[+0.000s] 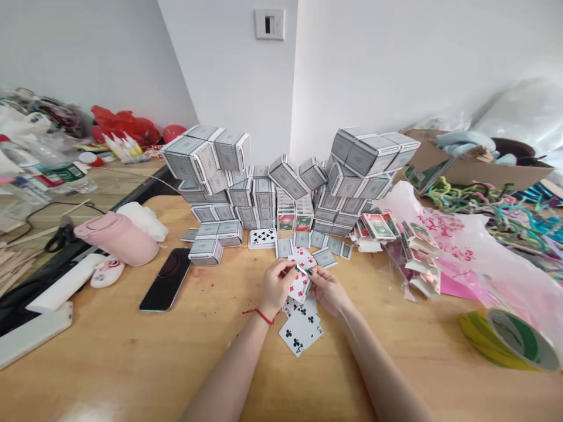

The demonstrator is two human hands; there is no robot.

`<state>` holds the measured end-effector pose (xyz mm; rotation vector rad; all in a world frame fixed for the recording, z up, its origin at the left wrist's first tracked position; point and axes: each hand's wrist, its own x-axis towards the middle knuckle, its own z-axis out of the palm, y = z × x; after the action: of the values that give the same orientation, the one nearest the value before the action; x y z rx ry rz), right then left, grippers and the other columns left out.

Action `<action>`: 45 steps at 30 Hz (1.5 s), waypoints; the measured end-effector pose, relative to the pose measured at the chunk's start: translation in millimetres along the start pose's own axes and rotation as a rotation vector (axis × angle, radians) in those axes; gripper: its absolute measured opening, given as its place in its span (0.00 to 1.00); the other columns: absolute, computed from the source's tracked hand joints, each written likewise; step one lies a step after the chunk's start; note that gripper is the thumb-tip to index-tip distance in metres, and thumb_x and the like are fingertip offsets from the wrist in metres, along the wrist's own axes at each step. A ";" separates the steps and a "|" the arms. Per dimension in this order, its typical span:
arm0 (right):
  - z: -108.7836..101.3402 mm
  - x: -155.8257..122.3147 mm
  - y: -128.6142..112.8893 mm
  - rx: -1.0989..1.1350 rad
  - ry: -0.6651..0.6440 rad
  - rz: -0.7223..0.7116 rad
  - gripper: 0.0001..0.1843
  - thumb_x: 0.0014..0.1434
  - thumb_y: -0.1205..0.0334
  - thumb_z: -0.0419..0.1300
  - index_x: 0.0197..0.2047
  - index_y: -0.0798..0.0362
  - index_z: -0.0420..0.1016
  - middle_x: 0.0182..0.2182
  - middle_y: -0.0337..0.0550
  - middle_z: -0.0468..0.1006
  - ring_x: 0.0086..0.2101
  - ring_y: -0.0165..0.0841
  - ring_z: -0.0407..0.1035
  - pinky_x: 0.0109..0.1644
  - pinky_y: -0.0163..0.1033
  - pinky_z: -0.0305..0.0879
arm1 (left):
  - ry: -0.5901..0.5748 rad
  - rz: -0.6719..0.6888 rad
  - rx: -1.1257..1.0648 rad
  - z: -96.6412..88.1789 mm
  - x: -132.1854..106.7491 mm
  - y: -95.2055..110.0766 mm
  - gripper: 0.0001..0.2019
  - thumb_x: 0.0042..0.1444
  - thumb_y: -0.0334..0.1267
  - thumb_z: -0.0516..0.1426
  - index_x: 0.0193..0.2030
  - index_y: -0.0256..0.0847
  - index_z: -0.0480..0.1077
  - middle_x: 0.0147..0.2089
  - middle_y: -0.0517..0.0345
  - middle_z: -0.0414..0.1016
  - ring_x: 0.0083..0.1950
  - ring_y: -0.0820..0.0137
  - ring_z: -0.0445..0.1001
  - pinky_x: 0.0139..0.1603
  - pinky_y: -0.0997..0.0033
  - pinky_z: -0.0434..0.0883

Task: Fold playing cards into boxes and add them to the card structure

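Left hand (pixel 278 285) and right hand (pixel 328 288), close together, both pinch a diamond card (pixel 298 287) just beyond the club cards (pixel 301 329); the phone (pixel 166 279) lies left of the club cards.

We recorded a left hand (pixel 278 282) with a red cord (pixel 264 316) at its wrist, and a right hand (pixel 328 287), both pinching diamond cards (pixel 299 292). Club cards (pixel 299 333) lay face up just below, on the wooden table (pixel 197 375). Behind stood stacked grey card blocks (pixel 266 196), with a spade-topped deck (pixel 263 237) before them. We further listed a black phone (pixel 166 280) and pink bottle (pixel 116 237) at left, yellow tape (pixel 477 337) at right, and a wall switch (pixel 270 24) above.
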<state>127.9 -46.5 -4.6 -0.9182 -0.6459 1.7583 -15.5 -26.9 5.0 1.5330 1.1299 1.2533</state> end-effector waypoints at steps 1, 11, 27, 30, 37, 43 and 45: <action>-1.3 0.5 -0.1 -0.008 0.001 -0.007 0.15 0.42 0.57 0.66 0.25 0.53 0.64 0.19 0.34 0.68 0.20 0.26 0.64 0.24 0.33 0.64 | -0.007 -0.003 0.013 -0.6 1.0 -1.1 0.05 0.50 0.35 0.53 0.29 0.37 0.70 0.31 0.56 0.70 0.33 0.72 0.68 0.33 0.74 0.64; 3.2 0.0 4.1 -0.086 -0.031 -0.035 0.13 0.43 0.59 0.66 0.32 0.55 0.72 0.27 0.41 0.74 0.28 0.31 0.70 0.34 0.39 0.70 | -0.019 0.000 0.047 -0.3 5.4 -7.5 0.08 0.51 0.35 0.52 0.27 0.37 0.70 0.32 0.55 0.71 0.35 0.70 0.69 0.37 0.72 0.65; 3.7 6.3 15.8 -0.321 0.095 -0.116 0.20 0.43 0.47 0.63 0.27 0.57 0.70 0.21 0.40 0.73 0.23 0.32 0.70 0.28 0.37 0.70 | 0.025 -0.063 -0.016 6.9 -0.7 -9.0 0.12 0.54 0.41 0.49 0.25 0.37 0.64 0.27 0.59 0.66 0.31 0.73 0.65 0.33 0.75 0.62; -1.4 11.6 18.4 -0.424 0.146 -0.181 0.20 0.43 0.45 0.62 0.27 0.55 0.70 0.20 0.39 0.72 0.22 0.33 0.70 0.26 0.38 0.69 | -0.018 -0.067 0.001 8.4 0.5 -10.3 0.10 0.51 0.42 0.53 0.28 0.37 0.67 0.29 0.58 0.68 0.34 0.71 0.66 0.35 0.74 0.62; -0.4 11.1 11.0 -0.417 0.020 -0.219 0.21 0.43 0.46 0.63 0.30 0.56 0.70 0.22 0.40 0.73 0.23 0.32 0.70 0.29 0.38 0.70 | 0.059 -0.061 0.026 11.3 7.1 -12.4 0.08 0.45 0.40 0.55 0.22 0.38 0.67 0.25 0.60 0.68 0.32 0.71 0.67 0.34 0.73 0.63; -3.0 9.5 9.4 -0.430 -0.112 -0.160 0.19 0.47 0.47 0.60 0.28 0.56 0.68 0.23 0.41 0.74 0.25 0.33 0.72 0.31 0.39 0.71 | 0.071 -0.108 -0.006 11.4 5.3 -14.1 0.10 0.46 0.42 0.53 0.25 0.37 0.69 0.25 0.59 0.70 0.29 0.72 0.66 0.30 0.74 0.62; -5.3 12.6 11.5 -0.472 -0.105 -0.164 0.18 0.48 0.47 0.59 0.27 0.56 0.68 0.22 0.41 0.74 0.25 0.33 0.73 0.31 0.39 0.72 | 0.014 -0.092 0.091 9.6 6.7 -14.8 0.11 0.47 0.42 0.52 0.26 0.36 0.69 0.25 0.59 0.70 0.28 0.73 0.66 0.29 0.74 0.61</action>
<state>123.6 -38.7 -20.0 -1.0564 -1.2045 1.5400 -7.4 -17.4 -9.1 1.5227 1.2680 1.1666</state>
